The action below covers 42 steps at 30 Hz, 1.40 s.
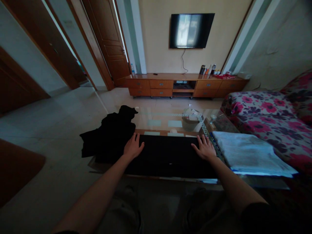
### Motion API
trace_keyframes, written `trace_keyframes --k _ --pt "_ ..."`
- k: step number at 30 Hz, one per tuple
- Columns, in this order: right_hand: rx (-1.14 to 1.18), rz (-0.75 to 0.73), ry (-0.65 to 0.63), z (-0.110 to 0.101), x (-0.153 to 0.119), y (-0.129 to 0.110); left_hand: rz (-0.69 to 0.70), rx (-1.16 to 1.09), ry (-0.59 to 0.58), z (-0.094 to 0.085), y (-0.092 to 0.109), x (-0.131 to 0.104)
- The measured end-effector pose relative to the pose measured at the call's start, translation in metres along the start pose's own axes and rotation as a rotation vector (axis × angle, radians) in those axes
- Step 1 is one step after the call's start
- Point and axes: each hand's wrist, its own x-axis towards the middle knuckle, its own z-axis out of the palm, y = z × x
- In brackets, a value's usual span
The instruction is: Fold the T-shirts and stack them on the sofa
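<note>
A black cloth, folded into a long flat rectangle, lies along the near edge of a glass-topped table. My left hand rests on the cloth's far left corner with its fingers spread. On the far right corner lies my right hand, palm down, fingers apart. Neither hand grips anything. Left of my left hand is a crumpled heap of black fabric, partly over the table's left edge. A folded light blue cloth lies to the right of my right hand.
Toward the table's far right are a clear bowl-like item with white pieces and a small glass. A floral sofa stands at the right. Beyond is a low wooden cabinet beneath a wall-mounted television.
</note>
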Motion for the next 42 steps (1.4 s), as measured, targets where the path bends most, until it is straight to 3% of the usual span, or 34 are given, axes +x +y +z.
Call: trace_keyframes --k 8,12,15,17,20,23,26,30,37,40,42 --pt "-0.001 -0.01 0.005 0.002 -0.001 0.003 0.081 -0.012 -0.019 0.003 -0.003 -0.005" --pt "-0.014 0.027 0.027 -0.004 -0.003 -0.005 0.098 -0.029 0.013 -0.005 0.001 0.002" --pt "-0.04 -0.019 0.079 -0.013 -0.011 -0.025 0.18 -0.037 0.058 -0.018 0.021 0.005" --pt "-0.019 -0.135 0.073 -0.018 -0.021 -0.044 0.295 -0.067 0.06 -0.026 0.041 0.002" --pt "0.039 -0.313 -0.011 -0.02 -0.039 -0.071 0.458 -0.128 -0.012 -0.027 0.069 -0.01" --pt "0.047 -0.355 -0.034 -0.018 -0.052 -0.086 0.523 -0.149 -0.101 -0.021 0.083 -0.025" --pt "0.036 -0.344 -0.037 -0.018 -0.056 -0.09 0.524 -0.141 -0.14 -0.017 0.084 -0.032" --pt "0.056 -0.309 -0.059 -0.021 -0.058 -0.097 0.536 -0.128 -0.154 -0.025 0.084 -0.031" --pt "0.088 -0.449 -0.082 -0.025 -0.068 -0.115 0.71 -0.172 -0.203 -0.034 0.101 -0.041" --pt "0.116 -0.451 -0.137 -0.027 -0.06 -0.111 0.701 -0.19 -0.228 -0.033 0.103 -0.039" --pt "0.136 -0.404 -0.134 -0.029 -0.05 -0.1 0.593 -0.171 -0.165 -0.03 0.096 -0.033"
